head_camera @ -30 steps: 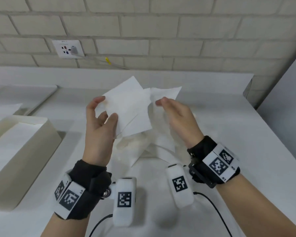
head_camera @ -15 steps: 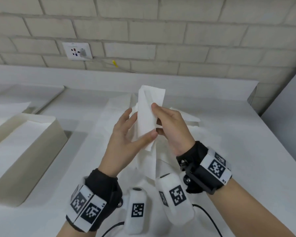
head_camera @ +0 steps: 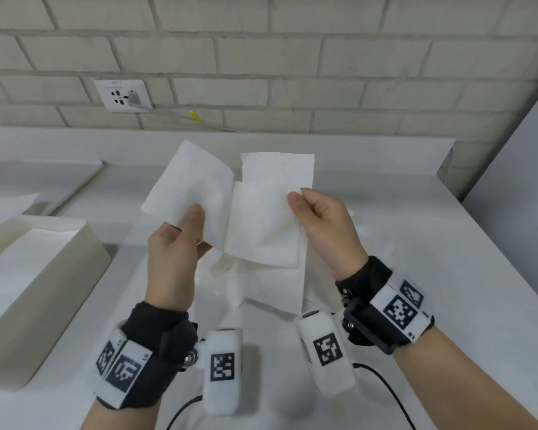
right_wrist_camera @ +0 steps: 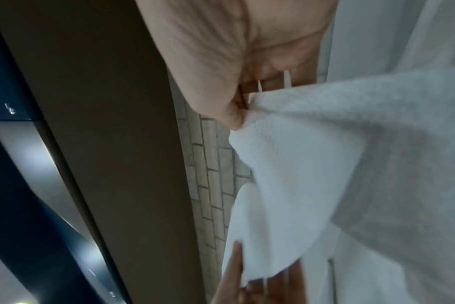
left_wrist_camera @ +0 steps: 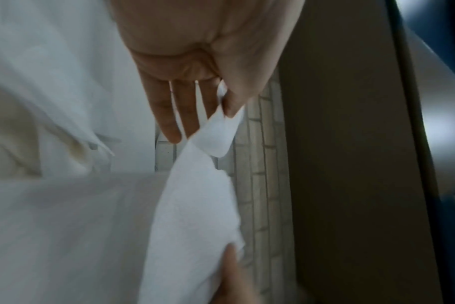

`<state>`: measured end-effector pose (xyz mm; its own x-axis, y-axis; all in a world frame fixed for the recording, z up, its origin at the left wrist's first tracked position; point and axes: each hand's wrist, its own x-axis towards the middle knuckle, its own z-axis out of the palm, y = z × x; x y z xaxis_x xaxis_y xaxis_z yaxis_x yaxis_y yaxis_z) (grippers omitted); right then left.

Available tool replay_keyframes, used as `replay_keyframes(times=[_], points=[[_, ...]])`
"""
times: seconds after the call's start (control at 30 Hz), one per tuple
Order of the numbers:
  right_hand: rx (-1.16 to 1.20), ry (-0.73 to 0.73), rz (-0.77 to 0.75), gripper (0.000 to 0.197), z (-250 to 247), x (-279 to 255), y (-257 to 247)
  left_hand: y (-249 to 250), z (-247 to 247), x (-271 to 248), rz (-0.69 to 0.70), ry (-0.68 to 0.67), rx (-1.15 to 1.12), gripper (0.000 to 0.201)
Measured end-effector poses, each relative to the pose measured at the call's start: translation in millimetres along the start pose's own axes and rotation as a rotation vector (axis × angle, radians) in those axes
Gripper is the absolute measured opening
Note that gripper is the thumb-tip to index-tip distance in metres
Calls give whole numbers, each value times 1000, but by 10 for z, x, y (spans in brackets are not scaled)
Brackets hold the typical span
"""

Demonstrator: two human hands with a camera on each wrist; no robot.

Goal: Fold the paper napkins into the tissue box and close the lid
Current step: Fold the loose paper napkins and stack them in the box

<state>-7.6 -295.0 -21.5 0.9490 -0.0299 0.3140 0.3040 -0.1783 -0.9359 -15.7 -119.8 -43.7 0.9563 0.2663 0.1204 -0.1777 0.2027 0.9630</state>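
Note:
A white paper napkin (head_camera: 230, 209) is held up above the white table, spread between both hands with its panels partly unfolded. My left hand (head_camera: 180, 231) pinches its left panel between thumb and fingers, and the napkin (left_wrist_camera: 195, 195) hangs from that pinch in the left wrist view. My right hand (head_camera: 311, 212) pinches the right edge; the napkin (right_wrist_camera: 312, 164) drapes from thumb and fingers there. The cream tissue box (head_camera: 84, 262) stands open at the left with white napkins lying inside. More loose napkins (head_camera: 271, 287) lie on the table under my hands.
A brick wall with a socket plate (head_camera: 123, 96) and a plugged cable runs behind the table (head_camera: 416, 243). A flat white piece (head_camera: 41, 178) lies at the far left behind the box. A grey panel (head_camera: 516, 169) stands at the right edge.
Half a second ago the hands were close together with the napkin folded narrow between them. They have since moved apart, and the napkin is spread open again.

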Motion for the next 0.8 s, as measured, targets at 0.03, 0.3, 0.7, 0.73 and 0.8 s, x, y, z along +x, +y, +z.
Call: replay_keyframes(times=[0.03,0.3,0.7,0.73,0.8], points=[[-38,0,4,43,-44,0,48,5,-45,44,-24,22,-73,20],[-219,-6,-58,17,-255,19,141,23,-242,192,-89,151,-109,26],[217,-325,-397,75,-184,92,-351,-95,-161,134,-66,33,133,25],[261,-348,-380,74,-192,86,-366,-107,-168,147,-81,50,136,23],[313,-372,-336,69,-193,59,-389,-140,-199,177,-110,81,142,21]])
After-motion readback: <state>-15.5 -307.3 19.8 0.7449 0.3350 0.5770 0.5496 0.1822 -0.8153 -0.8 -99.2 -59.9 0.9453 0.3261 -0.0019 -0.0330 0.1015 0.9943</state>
